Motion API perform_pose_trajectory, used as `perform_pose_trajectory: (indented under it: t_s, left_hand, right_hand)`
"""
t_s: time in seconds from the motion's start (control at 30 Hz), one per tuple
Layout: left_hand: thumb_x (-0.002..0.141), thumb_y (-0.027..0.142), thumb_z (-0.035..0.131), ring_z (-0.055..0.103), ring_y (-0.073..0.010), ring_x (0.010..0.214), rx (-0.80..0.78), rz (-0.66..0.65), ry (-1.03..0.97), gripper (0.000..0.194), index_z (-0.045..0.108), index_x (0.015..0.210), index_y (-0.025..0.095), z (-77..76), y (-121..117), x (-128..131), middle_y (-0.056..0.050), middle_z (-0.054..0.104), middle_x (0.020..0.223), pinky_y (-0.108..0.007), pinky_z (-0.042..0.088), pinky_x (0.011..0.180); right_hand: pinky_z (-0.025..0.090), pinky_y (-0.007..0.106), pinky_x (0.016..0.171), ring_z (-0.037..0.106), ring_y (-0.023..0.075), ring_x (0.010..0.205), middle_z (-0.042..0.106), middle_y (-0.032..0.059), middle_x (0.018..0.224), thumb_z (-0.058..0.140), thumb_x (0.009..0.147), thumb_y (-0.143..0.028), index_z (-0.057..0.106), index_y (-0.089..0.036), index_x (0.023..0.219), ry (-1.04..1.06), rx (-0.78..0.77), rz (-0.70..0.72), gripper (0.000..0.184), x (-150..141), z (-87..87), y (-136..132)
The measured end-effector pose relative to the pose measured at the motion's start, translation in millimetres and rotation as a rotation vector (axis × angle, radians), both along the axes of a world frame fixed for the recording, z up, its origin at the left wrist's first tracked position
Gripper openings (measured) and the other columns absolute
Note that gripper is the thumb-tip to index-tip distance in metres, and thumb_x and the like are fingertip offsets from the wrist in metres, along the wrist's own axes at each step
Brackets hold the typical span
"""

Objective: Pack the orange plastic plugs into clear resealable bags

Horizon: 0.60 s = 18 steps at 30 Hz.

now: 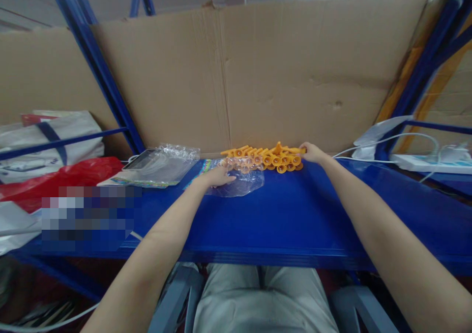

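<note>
A pile of orange trumpet-shaped plastic pieces [280, 161] lies near the back of the blue table, with many flared ends facing me. At the pile's right end, my right hand [312, 153] has its fingers closed on the narrow end of one orange piece. My left hand [217, 176] is on a clear plastic bag [241, 185] with a colourful printed strip, gripping its left side. The bag's film overlaps the left part of the pile. Part of the left fingers is hard to make out against the film.
More clear bags [158, 168] are stacked on the left of the blue table [295, 220]. Beyond them are a red plastic bag [88, 170] and a white bag [77, 136]. A cardboard panel [280, 77] stands behind. At right are a power strip [424, 163] and white cables.
</note>
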<state>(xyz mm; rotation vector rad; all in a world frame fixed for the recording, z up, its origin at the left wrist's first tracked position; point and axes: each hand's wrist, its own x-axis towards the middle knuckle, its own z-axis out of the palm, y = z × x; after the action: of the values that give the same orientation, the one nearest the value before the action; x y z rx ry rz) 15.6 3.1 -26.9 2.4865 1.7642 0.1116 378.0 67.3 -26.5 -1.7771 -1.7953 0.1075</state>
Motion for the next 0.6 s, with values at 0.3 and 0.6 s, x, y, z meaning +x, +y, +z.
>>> perform_pose_trajectory:
  t_s: [0.3, 0.6]
  left_hand:
    - [0.087, 0.041, 0.045, 0.061, -0.0216, 0.073, 0.231, -0.032, 0.071, 0.037, 0.065, 0.070, 0.016, -2.6, -3.0, 11.5, -0.010, 0.067, 0.075, -0.028, 0.039, 0.065]
    - [0.085, 0.053, 0.044, 0.060, -0.0201, 0.068, 0.270, -0.182, 0.115, 0.048, 0.065, 0.064, 0.016, -3.7, -27.9, 52.6, -0.008, 0.065, 0.066, -0.028, 0.039, 0.062]
  right_hand:
    - [0.047, 0.035, 0.071, 0.058, 0.0215, 0.077, 0.064, 0.0101, 0.090, 0.061, 0.071, -0.017, 0.057, -0.015, 0.097, 0.018, 0.426, 0.164, 0.026, -16.0, 18.4, -30.3]
    - [0.049, 0.034, 0.076, 0.060, 0.0198, 0.087, 0.066, 0.0070, 0.097, 0.049, 0.066, -0.005, 0.066, -0.019, 0.093, 0.038, 0.577, 0.599, 0.035, -58.0, 7.9, -83.0]
